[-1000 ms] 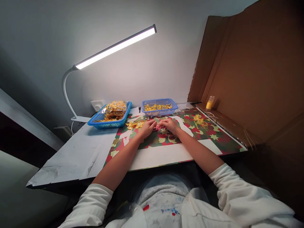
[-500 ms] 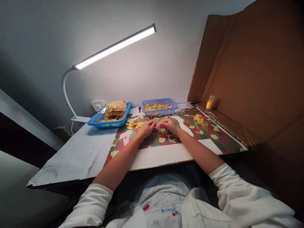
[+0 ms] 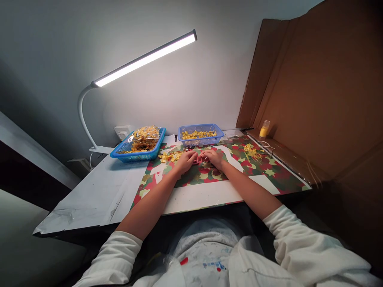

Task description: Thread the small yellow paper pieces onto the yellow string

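Observation:
My left hand (image 3: 186,161) and my right hand (image 3: 212,158) meet almost fingertip to fingertip above the patterned table covering (image 3: 209,175). Both have their fingers pinched together, and whatever lies between them is too small to make out. Just left of my left hand lies a loose pile of yellow petal-like pieces (image 3: 168,156) with thin stems. Beneath the fingers is a small reddish item (image 3: 195,162), partly hidden. Off to the right of my right hand sits a tangle of yellow threads (image 3: 252,152).
Behind my hands stands a blue-violet basket (image 3: 201,141) of yellow pieces. A blue basket (image 3: 134,156) at left holds a clear bag (image 3: 146,133) and more yellow pieces. A lit lamp (image 3: 146,59) arches overhead. A small yellow-filled bottle (image 3: 264,129) stands by the cardboard wall (image 3: 317,91).
My right fingers have shifted very slightly while both hands keep their pinch in the same place. The baskets and piles have not moved.

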Demonstrator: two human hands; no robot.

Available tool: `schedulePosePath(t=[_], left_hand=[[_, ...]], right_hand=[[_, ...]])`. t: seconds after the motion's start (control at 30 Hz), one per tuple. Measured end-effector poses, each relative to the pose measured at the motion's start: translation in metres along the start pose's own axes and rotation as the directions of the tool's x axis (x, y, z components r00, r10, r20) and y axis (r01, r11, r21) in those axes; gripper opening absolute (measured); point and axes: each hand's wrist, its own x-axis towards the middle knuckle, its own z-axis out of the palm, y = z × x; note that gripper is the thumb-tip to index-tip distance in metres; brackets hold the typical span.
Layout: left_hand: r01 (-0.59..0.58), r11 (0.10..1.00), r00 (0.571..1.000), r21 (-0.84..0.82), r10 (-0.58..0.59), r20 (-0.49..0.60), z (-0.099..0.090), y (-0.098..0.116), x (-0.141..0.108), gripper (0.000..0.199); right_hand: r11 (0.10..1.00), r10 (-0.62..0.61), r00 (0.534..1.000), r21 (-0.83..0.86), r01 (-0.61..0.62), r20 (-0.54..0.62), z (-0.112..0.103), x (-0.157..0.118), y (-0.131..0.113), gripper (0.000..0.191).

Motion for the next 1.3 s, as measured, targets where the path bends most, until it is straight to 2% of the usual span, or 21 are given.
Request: schedulePosePath(t=[0.2, 0.53, 0.97, 1.3], left_hand=[[-0.002, 1.0, 1.0, 0.021, 0.002, 0.0, -0.0006, 0.0025, 0.0001, 0.032], [0.069, 0.996, 0.996, 0.051, -0.066, -0.054, -0.0008, 0.0031, -0.0006, 0.028], [0.086, 0.993, 0.991, 0.078, -0.078, -0.105, -0.0007, -0.0046, 0.0006, 0.029], [0.153, 0.981, 0.981, 0.115, -0.136, -0.141, -0.0039, 0.0019, 0.0011, 0.027]], right_hand=[[0.999, 0.047, 0.998, 0.021, -0.047, -0.039, 0.0001, 0.0009, 0.003, 0.025], [0.992, 0.091, 0.994, 0.093, -0.086, -0.053, -0.0006, 0.0031, 0.006, 0.025], [0.994, 0.072, 0.996, 0.084, -0.067, -0.056, -0.0018, 0.004, 0.0079, 0.025], [0.995, 0.032, 0.998, 0.1, -0.026, -0.055, -0.0017, 0.0037, 0.0059, 0.024]])
